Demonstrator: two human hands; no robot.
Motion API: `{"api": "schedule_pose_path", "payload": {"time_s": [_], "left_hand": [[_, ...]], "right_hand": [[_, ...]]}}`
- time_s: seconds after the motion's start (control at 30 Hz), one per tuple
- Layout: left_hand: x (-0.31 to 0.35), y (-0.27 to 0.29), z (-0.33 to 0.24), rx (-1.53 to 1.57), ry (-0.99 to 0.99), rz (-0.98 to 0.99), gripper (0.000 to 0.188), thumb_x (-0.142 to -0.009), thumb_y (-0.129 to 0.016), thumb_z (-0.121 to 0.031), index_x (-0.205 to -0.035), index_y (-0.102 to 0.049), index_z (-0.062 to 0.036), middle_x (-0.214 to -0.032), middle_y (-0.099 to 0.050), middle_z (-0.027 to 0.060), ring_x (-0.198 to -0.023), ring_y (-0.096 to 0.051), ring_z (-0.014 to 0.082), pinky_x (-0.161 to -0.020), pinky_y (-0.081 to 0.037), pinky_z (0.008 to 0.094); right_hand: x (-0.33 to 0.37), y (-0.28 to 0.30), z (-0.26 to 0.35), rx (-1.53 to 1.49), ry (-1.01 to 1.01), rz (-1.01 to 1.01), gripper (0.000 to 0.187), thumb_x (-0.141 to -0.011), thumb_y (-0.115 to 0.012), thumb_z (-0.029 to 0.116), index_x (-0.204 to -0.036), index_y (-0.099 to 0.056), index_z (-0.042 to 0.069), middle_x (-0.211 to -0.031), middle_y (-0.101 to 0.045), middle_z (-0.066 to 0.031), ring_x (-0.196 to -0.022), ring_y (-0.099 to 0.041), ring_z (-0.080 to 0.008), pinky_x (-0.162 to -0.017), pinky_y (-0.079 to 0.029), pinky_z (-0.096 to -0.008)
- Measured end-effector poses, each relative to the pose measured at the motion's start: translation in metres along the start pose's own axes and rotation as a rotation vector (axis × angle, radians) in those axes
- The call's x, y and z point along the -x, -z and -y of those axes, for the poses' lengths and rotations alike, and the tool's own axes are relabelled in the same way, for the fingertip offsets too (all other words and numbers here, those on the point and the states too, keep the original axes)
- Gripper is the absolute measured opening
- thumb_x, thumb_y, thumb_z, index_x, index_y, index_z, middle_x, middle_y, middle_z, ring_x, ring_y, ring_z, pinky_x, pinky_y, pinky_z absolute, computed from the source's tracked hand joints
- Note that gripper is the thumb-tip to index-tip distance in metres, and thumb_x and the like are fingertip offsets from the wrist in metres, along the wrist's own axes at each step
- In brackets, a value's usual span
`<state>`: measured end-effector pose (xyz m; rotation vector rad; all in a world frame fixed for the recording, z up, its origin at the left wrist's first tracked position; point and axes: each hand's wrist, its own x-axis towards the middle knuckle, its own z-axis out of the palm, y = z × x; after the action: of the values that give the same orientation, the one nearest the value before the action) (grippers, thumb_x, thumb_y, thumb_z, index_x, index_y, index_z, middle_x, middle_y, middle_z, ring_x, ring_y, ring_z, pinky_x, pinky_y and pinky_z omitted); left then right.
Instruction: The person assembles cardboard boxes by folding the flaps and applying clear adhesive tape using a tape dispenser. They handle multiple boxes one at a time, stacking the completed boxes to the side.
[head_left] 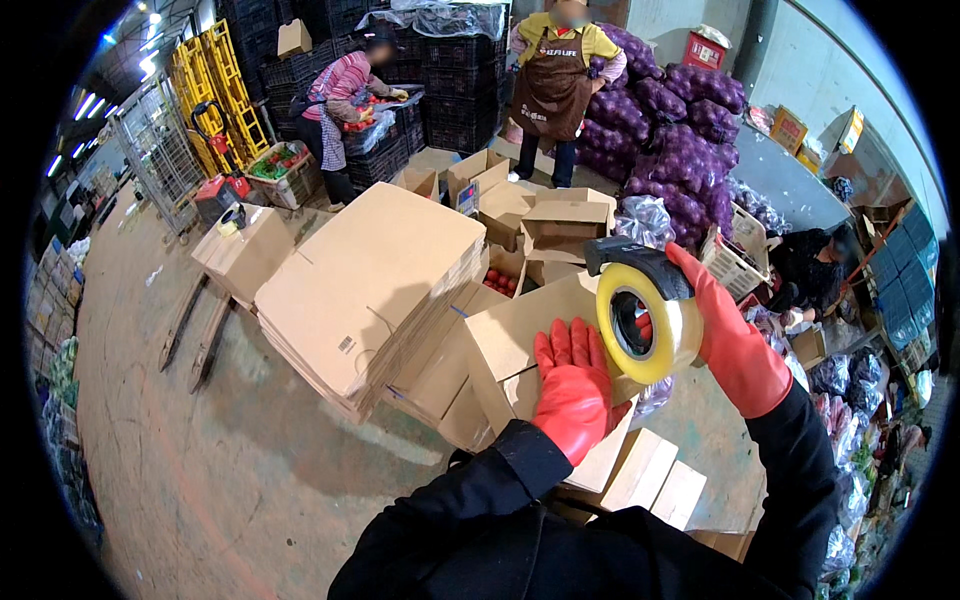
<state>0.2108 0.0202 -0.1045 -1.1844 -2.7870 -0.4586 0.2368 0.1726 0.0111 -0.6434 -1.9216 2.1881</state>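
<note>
My left hand point(574, 400), in a red rubber glove, lies flat with fingers stretched on the flaps of a cardboard box point(510, 332) in front of me. Just right of it, my right hand point(738, 345), gloved in red too, grips a tape dispenser point(640, 262) with a black frame and a thick roll of yellowish clear tape. Red fingertips show through the roll's core. The dispenser is held up over the box's right side and hides part of it; I cannot tell whether the tape touches the cardboard.
A stack of flat cardboard point(375, 285) stands left of the box. Beyond are open cartons, one with red tomatoes point(500, 282). Purple net sacks point(685, 165) are piled behind. Two people point(562, 85) are at the back, another point(815, 265) sits at right. A pallet jack point(195, 335) stands left.
</note>
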Motion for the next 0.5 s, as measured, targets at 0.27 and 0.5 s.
{"api": "schedule_pose_path", "payload": {"time_s": [0.27, 0.5], "left_hand": [[-0.001, 0.0, 0.005, -0.002, -0.018, 0.032, 0.105, -0.069, -0.065, -0.061, -0.138, -0.031, 0.0095, -0.146, -0.025, 0.0289, -0.136, -0.017, 0.048, -0.11, -0.006, 0.0593], [0.0, 0.003, 0.005, -0.022, -0.013, 0.033, 0.104, -0.071, -0.062, -0.062, -0.139, -0.029, 0.0098, -0.146, -0.025, 0.0286, -0.137, -0.017, 0.0476, -0.111, -0.007, 0.0587]], "right_hand": [[-0.015, 0.018, -0.011, -0.033, -0.039, 0.113, 0.075, -0.091, -0.05, 0.053, -0.147, -0.023, 0.011, -0.098, -0.065, -0.0154, -0.069, -0.066, -0.0259, -0.064, -0.056, -0.039], [-0.01, 0.007, 0.0, -0.04, -0.132, 0.077, 0.063, -0.092, -0.05, 0.051, -0.141, -0.036, 0.013, -0.097, -0.066, -0.0129, -0.069, -0.066, -0.0237, -0.063, -0.056, -0.0377]]}}
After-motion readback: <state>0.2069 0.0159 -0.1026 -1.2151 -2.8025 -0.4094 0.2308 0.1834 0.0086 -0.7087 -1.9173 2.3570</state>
